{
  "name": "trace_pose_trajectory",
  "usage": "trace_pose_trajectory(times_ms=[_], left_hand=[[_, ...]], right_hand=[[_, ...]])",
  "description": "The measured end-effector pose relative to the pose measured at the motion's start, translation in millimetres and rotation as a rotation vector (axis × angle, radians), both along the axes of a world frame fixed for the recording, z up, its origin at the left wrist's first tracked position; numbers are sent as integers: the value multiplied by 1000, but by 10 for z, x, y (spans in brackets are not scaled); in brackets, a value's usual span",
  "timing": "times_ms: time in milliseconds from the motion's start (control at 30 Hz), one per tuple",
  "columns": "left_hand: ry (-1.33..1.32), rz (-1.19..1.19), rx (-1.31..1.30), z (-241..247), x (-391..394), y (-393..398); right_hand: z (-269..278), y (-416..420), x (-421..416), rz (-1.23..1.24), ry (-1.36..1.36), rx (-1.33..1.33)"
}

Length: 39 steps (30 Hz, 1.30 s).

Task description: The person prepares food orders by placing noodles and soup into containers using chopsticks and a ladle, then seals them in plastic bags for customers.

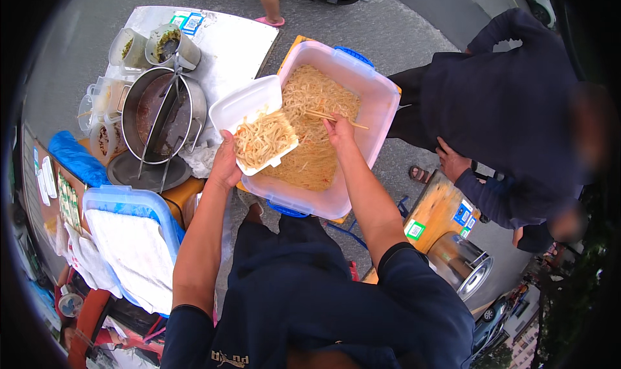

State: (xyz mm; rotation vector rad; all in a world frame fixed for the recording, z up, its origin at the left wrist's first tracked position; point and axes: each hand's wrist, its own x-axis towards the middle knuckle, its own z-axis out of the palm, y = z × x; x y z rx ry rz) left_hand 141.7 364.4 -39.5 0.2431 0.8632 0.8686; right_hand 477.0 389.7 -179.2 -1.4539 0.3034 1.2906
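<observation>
My left hand (225,162) grips the side of a white foam takeout box (246,99), its lid folded back. Wide noodles (264,138) fill the box's lower half. In my right hand (338,130) is a pair of wooden chopsticks (357,124), their tips over the noodles in a large translucent plastic tub (376,141). Pale noodles (315,90) lie at the tub's far end and thinner yellowish noodles (303,175) at its near end. The box is held over the tub's left edge.
A divided steel pot (201,102) with dark liquid and ladles stands left, beside plastic jugs (187,48) on a white table (228,39). A towel-covered blue-rimmed tub (128,247) is at lower left. A person in dark clothing (490,97) stands right, near a wooden table (434,209) with a steel canister (451,257).
</observation>
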Motion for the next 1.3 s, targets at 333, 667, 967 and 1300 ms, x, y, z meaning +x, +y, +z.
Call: trace_pose_trajectory(times_ms=[333, 667, 967, 1300], left_hand=[[14, 61, -13, 28, -73, -101], [-81, 83, -20, -69, 75, -30], [-272, 89, -4, 193, 269, -116], [-262, 43, 4, 613, 333, -329]], right_hand=[[478, -231, 138, -14, 313, 281], [2599, -315, -242, 424, -136, 567], [3534, -821, -903, 1074, -1253, 800], [2294, -1265, -616, -57, -5, 321]])
